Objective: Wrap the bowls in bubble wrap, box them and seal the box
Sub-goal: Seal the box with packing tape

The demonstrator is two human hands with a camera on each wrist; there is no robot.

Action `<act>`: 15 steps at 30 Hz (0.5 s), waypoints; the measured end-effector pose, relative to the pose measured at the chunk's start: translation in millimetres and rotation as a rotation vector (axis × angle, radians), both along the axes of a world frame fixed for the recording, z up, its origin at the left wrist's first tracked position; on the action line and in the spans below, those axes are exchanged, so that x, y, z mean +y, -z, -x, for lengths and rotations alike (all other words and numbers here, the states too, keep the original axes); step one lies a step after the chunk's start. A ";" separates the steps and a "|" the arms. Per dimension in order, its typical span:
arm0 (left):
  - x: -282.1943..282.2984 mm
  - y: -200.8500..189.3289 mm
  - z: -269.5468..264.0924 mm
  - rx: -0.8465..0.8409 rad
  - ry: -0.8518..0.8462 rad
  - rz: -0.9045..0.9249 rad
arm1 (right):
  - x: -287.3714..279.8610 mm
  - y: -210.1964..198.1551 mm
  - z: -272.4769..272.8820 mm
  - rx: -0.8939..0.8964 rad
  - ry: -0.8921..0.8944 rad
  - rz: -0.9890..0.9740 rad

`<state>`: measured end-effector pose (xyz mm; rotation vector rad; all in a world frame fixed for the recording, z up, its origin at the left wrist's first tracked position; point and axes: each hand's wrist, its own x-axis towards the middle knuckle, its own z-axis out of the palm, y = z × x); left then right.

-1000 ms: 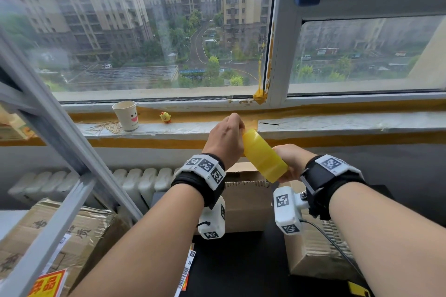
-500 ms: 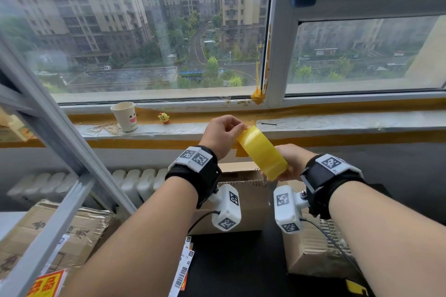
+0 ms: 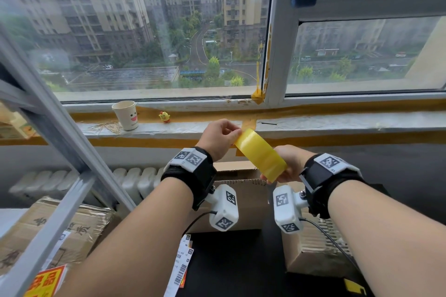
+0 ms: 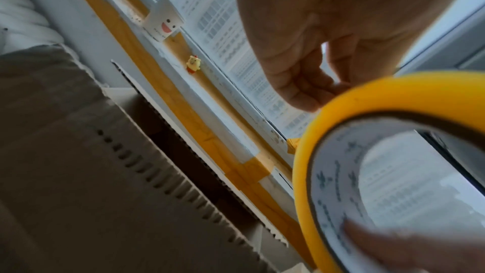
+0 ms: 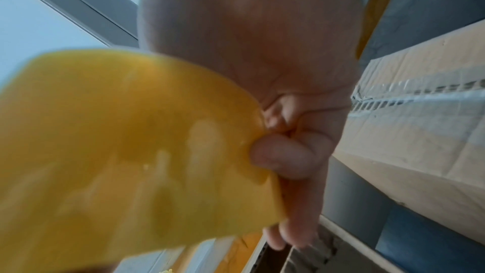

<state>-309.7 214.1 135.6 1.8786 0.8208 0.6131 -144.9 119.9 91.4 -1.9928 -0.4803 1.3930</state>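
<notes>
A roll of yellow packing tape [image 3: 260, 153] is held up in front of the window sill, above an open cardboard box [image 3: 237, 200]. My right hand [image 3: 287, 166] grips the roll at its lower right, thumb on the outer face [image 5: 278, 155]. My left hand [image 3: 220, 136] has curled fingers picking at the roll's top edge [image 4: 309, 90]. The roll's white inner core [image 4: 349, 173] shows in the left wrist view. The bowls and bubble wrap are not in view.
A paper cup with a smiling face [image 3: 126, 114] and a small yellow chick toy [image 3: 164, 117] stand on the window sill. A second cardboard box [image 3: 313, 248] sits right, a taped carton [image 3: 48, 231] lower left. A metal frame [image 3: 55, 142] slants across the left.
My left hand has turned and slid to the roll's upper left edge, fingertips now on the tape. The roll has tilted slightly; my right hand keeps its hold.
</notes>
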 end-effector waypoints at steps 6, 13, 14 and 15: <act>-13.7 -1.1 -5.0 0.165 -0.136 -0.400 | 0.8 -14.8 6.4 -0.028 -0.042 0.075; 15.0 -5.1 17.8 0.236 -0.365 -0.117 | -2.9 -41.5 17.2 0.057 0.049 -0.281; 21.6 -1.8 24.2 0.242 -0.371 0.008 | -4.1 -43.5 19.0 0.061 0.002 -0.320; 25.1 3.3 29.2 0.227 -0.372 0.148 | -5.2 -45.1 21.2 0.057 -0.062 -0.343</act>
